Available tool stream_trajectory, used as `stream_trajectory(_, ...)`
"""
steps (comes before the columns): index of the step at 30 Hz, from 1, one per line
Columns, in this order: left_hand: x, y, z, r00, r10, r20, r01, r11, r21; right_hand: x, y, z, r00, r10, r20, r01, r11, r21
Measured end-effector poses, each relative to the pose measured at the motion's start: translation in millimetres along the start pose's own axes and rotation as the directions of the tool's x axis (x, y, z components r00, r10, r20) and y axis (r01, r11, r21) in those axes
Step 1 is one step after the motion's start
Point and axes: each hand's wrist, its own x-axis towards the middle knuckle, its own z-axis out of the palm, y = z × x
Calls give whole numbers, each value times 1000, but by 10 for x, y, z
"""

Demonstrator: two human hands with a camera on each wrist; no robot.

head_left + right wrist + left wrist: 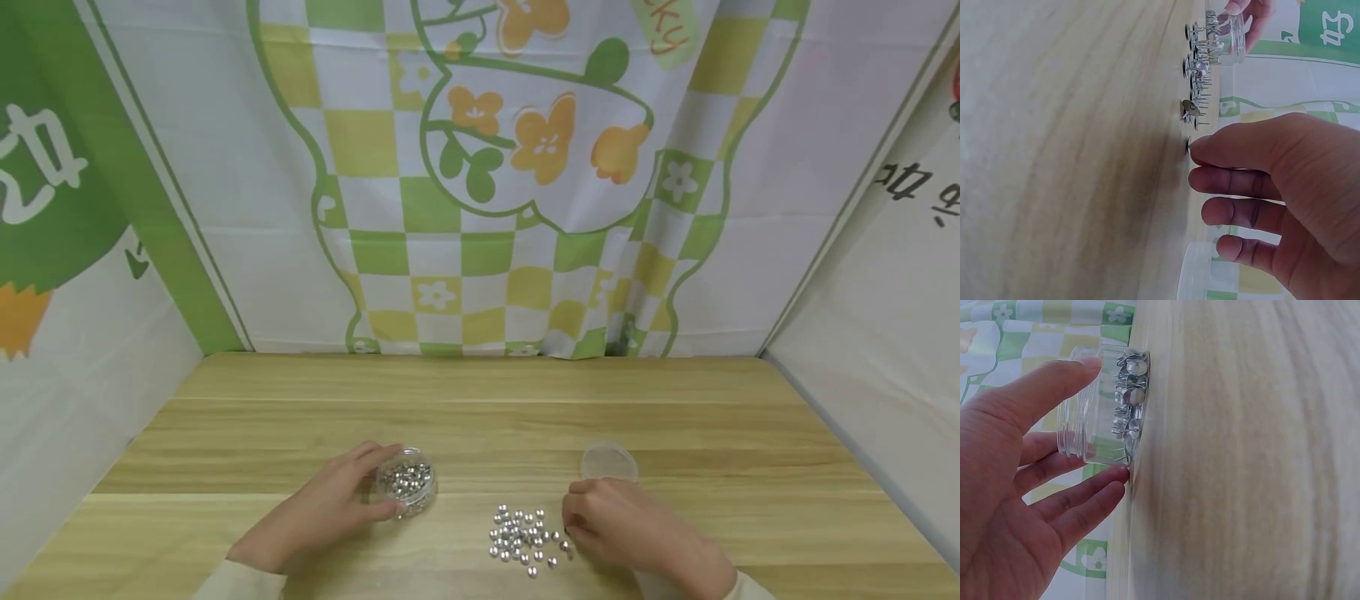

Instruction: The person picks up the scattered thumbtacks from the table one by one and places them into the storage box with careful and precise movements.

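Observation:
On the left, my left hand [337,500] grips a clear round jar [1104,406] between thumb and fingers. The lidless jar stands upright on the table, with many silver thumbtacks [408,477] inside. To its right lies a loose pile of silver thumbtacks [517,533], several resting on their heads with pins up. At the pile's right edge my right hand [615,521] is lowered to the table, fingers curled. In the right wrist view, the thumb tip meets a single thumbtack [1189,145], apparently pinched; the index finger seems hidden behind the thumb.
A clear round lid [609,460] lies flat just beyond my right hand. The wooden table [480,417] ends at a patterned curtain [495,250] at the back, with fabric walls on both sides.

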Motion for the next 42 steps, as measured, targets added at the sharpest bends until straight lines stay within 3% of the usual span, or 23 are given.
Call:
stream_trajectory(12,-14,37,-38,1000,6,4,-6,1000,-7,36,-12,-6,1000,-17,-21,17,1000,-6)
stream_trajectory(16,-18,31,-38,1000,12,-4,-12,1000,1,89,-12,-9,997,-52,-59,51,998,-21)
stream_trajectory(20,-19,33,-36,1000,7,-2,-7,1000,4,179,-33,-36,998,-51,-43,50,999,-6)
stream_trajectory(34,-2,9,-13,1000,18,9,-18,1000,-1,663,-166,-130,998,-41,44,38,998,59)
stream_trajectory(42,-3,0,-12,1000,16,4,-16,1000,-7,1059,-299,-102,996,-90,22,90,995,-33)
